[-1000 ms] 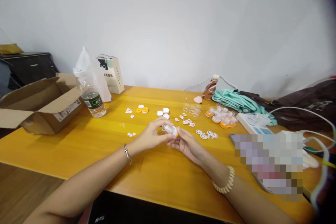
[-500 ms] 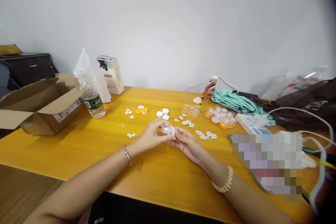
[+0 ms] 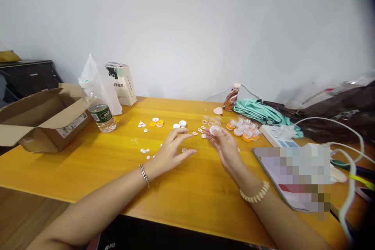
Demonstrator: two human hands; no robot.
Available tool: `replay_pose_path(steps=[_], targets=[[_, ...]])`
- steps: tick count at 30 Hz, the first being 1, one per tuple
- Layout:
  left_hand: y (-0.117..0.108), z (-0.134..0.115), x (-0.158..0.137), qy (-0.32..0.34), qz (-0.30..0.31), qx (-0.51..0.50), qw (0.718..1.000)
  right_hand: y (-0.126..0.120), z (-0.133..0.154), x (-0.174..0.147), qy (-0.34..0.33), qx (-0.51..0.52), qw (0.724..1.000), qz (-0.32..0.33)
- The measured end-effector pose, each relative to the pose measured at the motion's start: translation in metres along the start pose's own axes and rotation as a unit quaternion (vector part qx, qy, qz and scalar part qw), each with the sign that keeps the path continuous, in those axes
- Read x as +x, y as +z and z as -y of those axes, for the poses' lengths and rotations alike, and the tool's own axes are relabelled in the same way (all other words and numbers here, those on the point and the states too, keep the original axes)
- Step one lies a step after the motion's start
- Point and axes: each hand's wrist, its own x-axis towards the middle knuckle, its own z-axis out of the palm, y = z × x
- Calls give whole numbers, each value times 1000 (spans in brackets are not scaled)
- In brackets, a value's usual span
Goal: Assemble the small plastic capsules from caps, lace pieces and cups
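Note:
My right hand (image 3: 224, 144) is closed round a small round white and clear plastic case (image 3: 215, 129), held above the table. My left hand (image 3: 172, 150) is open, thumb and fingers apart, with nothing in it; a white openwork disc (image 3: 184, 150) shows beneath it on the table. Beyond the left fingers stand white round cups (image 3: 183, 124), partly covered. White cut-out pieces (image 3: 200, 129) lie between the hands. Behind the right hand are clear rings (image 3: 206, 120), and to its right a cluster of orange, white and clear round cases (image 3: 244, 128).
At left stand an open cardboard box (image 3: 70, 129), a water bottle (image 3: 101, 113) and a paper bag (image 3: 127, 86). Yellow and white discs (image 3: 159, 123) and small white parts (image 3: 142, 124) lie mid-table. A brown drink bottle (image 3: 232, 98), teal cloth (image 3: 258, 110), a tablet (image 3: 271, 172) and cables are at right.
My hands have separated. The left let go of the round case and opened; the right carried it up and to the right. The view has shifted slightly.

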Motion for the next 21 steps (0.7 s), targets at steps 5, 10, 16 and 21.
replay_pose_path(steps=[5, 10, 16, 21], targets=[[-8, 12, 4, 24, -47, 24, 998, -32, 2, 29, -29, 10, 994, -104], [-15, 22, 8, 14, -99, 43, 994, -49, 1, 43, -45, -10, 987, -151], [-12, 20, 6, 25, -78, 23, 996, -67, -7, 52, -34, -74, 987, -135], [-15, 21, 7, 41, -107, 26, 993, -79, -9, 57, -51, -244, 959, -134]])
